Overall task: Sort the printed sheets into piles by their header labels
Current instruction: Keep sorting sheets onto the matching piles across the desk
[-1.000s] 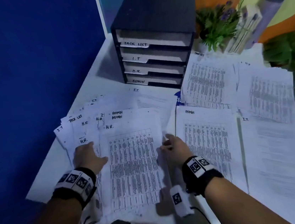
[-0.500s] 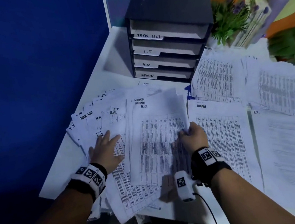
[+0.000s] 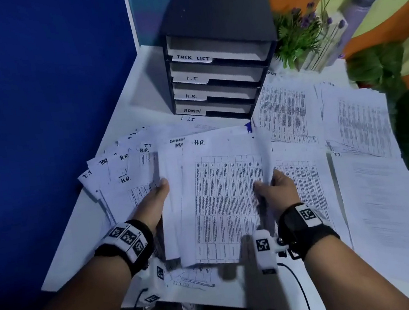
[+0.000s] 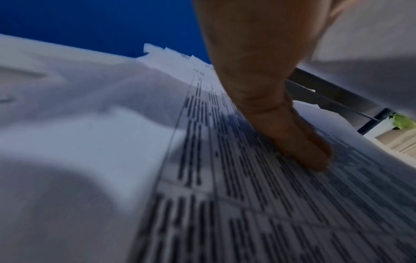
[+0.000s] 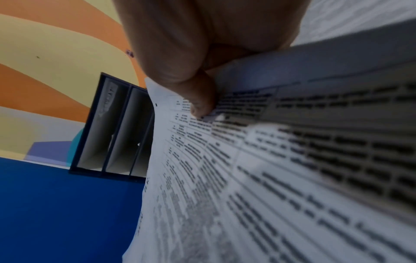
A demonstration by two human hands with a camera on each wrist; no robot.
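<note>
white desk [image 3: 126, 118], blue wall left. h.r. sheet [image 3: 219, 204] pinched at right edge by right hand [image 3: 276, 189], long axis pointing away toward tray rack [image 3: 217, 76]. left hand [image 3: 156, 199] flat on unsorted fan [image 3: 123, 170], fingers straight. sorted piles [image 3: 291, 113] lie to the right, nearer the right hand.

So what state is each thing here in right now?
H.R. sheet: lifted, right edge pinched.
Right hand: pinching the H.R. sheet.
Left hand: thumb on the fanned sheets, fingers hidden.
Fanned sheets: overlapping, unsorted, labels mixed.
Organizer: upright, four labelled trays; contents unclear.
Right piles: lying flat on the desk.
</note>
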